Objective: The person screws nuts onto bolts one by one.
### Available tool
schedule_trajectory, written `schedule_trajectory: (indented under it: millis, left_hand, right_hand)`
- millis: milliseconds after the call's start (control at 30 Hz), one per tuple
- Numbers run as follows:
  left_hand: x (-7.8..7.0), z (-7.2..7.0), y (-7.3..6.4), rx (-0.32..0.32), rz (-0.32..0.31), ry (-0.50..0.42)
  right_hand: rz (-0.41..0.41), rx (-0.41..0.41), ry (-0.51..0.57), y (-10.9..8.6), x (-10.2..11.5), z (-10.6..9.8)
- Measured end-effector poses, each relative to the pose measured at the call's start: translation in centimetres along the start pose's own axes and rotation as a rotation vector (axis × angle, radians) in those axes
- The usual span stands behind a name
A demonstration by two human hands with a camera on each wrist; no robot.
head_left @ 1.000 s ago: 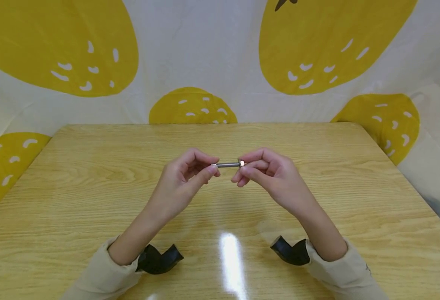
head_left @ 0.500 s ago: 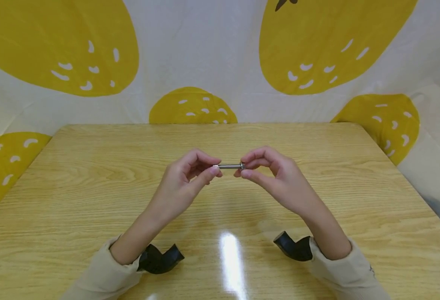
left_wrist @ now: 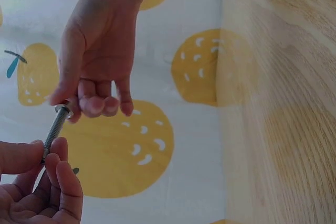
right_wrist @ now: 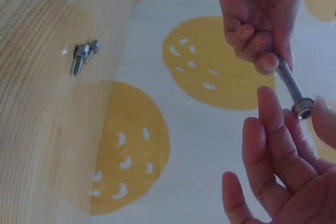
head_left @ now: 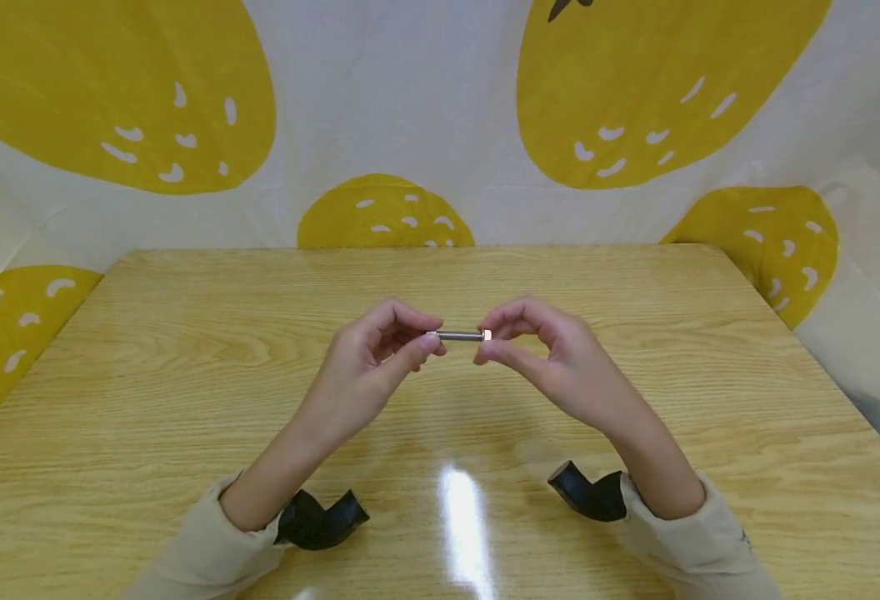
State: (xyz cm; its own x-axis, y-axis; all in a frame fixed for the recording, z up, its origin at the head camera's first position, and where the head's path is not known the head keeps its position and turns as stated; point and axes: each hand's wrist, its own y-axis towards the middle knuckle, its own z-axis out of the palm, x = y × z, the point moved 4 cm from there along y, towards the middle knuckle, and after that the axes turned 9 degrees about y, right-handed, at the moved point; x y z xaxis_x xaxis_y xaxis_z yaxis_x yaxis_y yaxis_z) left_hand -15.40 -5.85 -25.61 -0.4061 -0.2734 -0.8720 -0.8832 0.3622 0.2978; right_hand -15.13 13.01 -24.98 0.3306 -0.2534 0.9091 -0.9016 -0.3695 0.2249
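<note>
A steel bolt (head_left: 460,336) lies level between the two hands, with threads visible along its shank in the left wrist view. At its left end, the left hand (head_left: 357,358) pinches it between thumb and fingers, hiding that end. A flanged nut (right_wrist: 303,108) sits at the other end. The right hand (head_left: 552,358) has its thumb and index finger around this nut, holding it lightly. In the right wrist view, the right hand's other fingers are spread beside the shank.
Short hex-headed bolts (right_wrist: 81,56) lie on the wood-grain table (head_left: 440,417) in the right wrist view. Black curved mounts (head_left: 320,518) stick out from both sleeve cuffs. A white cloth with yellow fruit print (head_left: 395,100) hangs behind the table.
The right hand's fingers have shifted around the nut, and the nut's bright face shows differently. The bolt has moved slightly toward me, while the left hand stays nearly still.
</note>
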Motion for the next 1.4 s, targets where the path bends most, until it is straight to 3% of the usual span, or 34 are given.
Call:
schedule_trajectory:
  millis: [133,400,633,800,1200,1400]
  left_hand:
    - [-0.11,0.04,-0.01,-0.001,-0.002,-0.01]
    - [-0.11,0.25,-0.1,-0.001,0.01,-0.017]
    - [-0.13,0.42,-0.25,-0.009,-0.004,-0.007]
    - [-0.08,0.21,-0.28,-0.026,-0.032,-0.021]
    - [-0.14,0.37,-0.29,-0.019,-0.01,-0.053]
    - [-0.18,0.25,-0.35,-0.023,-0.02,-0.041]
  right_hand:
    - [0.036,-0.001,-0.014,0.06,-0.09,-0.07]
    - [-0.059,0.004,-0.019,-0.11,0.3,0.25]
    - [-0.05,0.033,0.01,0.0,0.38,0.65]
    - [-0.061,-0.004,-0.02,-0.14,0.46,0.3]
    - [0.044,-0.016,-0.041,0.06,-0.12,0.21]
    - [-0.067,-0.004,-0.063,-0.25,0.49,-0.2]
